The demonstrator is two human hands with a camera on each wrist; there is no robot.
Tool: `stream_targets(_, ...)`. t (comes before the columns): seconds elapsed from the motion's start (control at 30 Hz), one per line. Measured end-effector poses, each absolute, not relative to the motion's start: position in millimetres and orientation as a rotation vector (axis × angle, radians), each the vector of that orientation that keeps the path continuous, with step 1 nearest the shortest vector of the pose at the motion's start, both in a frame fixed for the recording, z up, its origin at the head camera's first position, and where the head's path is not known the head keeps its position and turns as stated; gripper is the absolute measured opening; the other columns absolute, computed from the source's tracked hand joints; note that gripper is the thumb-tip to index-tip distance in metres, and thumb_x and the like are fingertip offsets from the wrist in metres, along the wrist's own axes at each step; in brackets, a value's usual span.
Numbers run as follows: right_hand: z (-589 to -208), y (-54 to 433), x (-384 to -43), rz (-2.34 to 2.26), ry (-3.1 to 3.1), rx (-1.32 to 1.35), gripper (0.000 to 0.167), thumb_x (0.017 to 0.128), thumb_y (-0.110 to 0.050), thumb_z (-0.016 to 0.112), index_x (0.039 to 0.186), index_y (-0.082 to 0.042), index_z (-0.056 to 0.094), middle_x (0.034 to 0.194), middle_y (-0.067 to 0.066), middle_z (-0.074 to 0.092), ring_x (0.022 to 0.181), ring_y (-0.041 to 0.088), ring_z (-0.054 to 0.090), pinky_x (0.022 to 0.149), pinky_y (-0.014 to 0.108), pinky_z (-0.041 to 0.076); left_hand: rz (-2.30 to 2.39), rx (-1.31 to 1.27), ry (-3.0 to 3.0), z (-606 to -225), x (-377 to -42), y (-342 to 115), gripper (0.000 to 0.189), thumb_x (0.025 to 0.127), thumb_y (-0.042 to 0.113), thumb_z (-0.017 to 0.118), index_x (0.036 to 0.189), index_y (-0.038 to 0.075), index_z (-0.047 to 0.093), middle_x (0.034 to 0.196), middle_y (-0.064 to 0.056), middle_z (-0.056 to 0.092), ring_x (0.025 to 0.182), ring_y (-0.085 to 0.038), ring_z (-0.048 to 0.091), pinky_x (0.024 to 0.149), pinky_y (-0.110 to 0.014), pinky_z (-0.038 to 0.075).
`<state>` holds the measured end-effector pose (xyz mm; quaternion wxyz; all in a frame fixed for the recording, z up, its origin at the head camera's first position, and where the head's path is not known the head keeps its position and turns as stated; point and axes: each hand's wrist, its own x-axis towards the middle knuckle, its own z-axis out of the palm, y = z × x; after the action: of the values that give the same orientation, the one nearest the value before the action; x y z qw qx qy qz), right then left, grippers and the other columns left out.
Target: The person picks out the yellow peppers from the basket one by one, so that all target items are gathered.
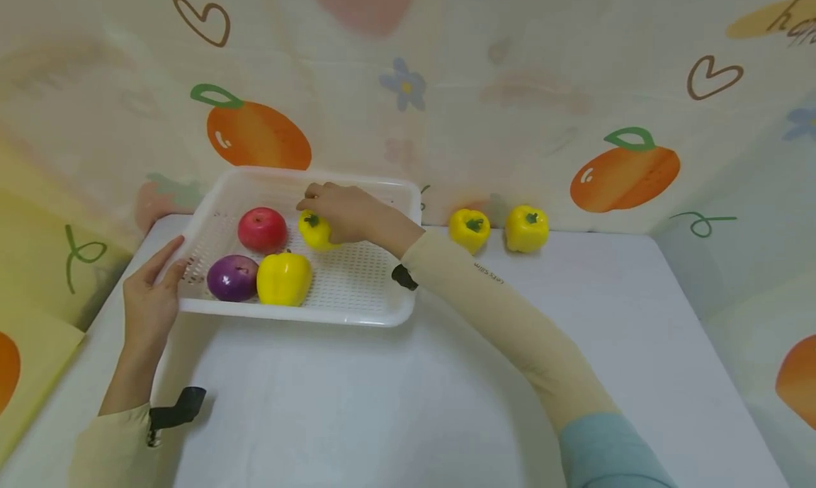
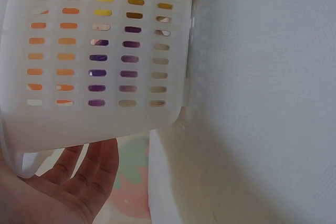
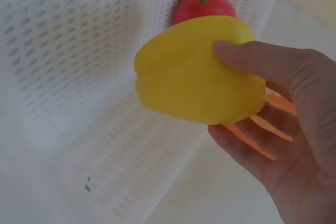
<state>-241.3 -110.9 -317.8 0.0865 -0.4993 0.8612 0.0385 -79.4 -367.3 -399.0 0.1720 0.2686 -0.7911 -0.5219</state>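
Observation:
My right hand point(image 1: 347, 212) grips a yellow bell pepper point(image 1: 316, 231) over the white plastic basket point(image 1: 357, 319). Seen from the right wrist, the thumb lies across this yellow pepper point(image 3: 194, 77) and the other fingers curl beneath it. My left hand point(image 1: 153, 297) holds the basket by its left end, and the left wrist view has its fingers point(image 2: 100, 171) bent around the rim. Inside the basket are a red apple-like fruit point(image 1: 263, 230), a round purple vegetable point(image 1: 232, 278) and another yellow bell pepper point(image 1: 285, 279), the last two side by side.
Two more yellow bell peppers, one nearer point(image 1: 469, 230) and one farther right point(image 1: 526, 229), stand right of the basket at the back of the white table point(image 1: 446, 389). Behind them hangs a fruit-patterned cloth point(image 1: 484, 134). A yellow cloth point(image 1: 38, 375) is at the left.

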Motion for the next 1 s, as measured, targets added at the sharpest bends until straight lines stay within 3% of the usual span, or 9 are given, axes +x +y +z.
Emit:
stream_targets(0.37,-299.7,-73.1,-255.3,-0.173,2.615,-1.452,0.06,0.088,-0.021,0.069,0.144,-0.01,0.05,0.143,0.008,0.045,0.125,0.021,0.047,0.101,0.031,0.043,-1.493,0.768,-2.239,-399.4,-78.6,-368.0,0.041,0.101,0.023,0.052,0.142,0.03,0.052,0.152,0.009,0.041,0.136,-0.003,0.026,0.113,-0.024,0.014)
stream_targets(0.63,-283.0,-36.3,-264.5,-0.384,2.69,-1.426,0.06,0.085,-0.022,0.071,0.142,-0.011,0.052,0.141,0.009,0.045,0.124,0.025,0.047,0.104,0.032,0.039,-1.466,0.762,-2.263,-398.5,-78.5,-367.3,0.041,0.102,0.025,0.051,0.143,0.029,0.051,0.153,0.006,0.04,0.139,-0.005,0.024,0.116,-0.029,0.012)
stream_targets(1.0,-282.5,21.8,-272.4,-0.519,2.74,-1.315,0.06,0.087,-0.022,0.073,0.141,-0.007,0.053,0.141,0.013,0.043,0.127,0.027,0.042,0.109,0.035,0.034,-1.518,0.791,-2.231,-397.9,-78.1,-366.8,0.041,0.102,0.024,0.051,0.142,0.03,0.052,0.147,0.008,0.047,0.136,-0.002,0.027,0.115,-0.025,0.013)
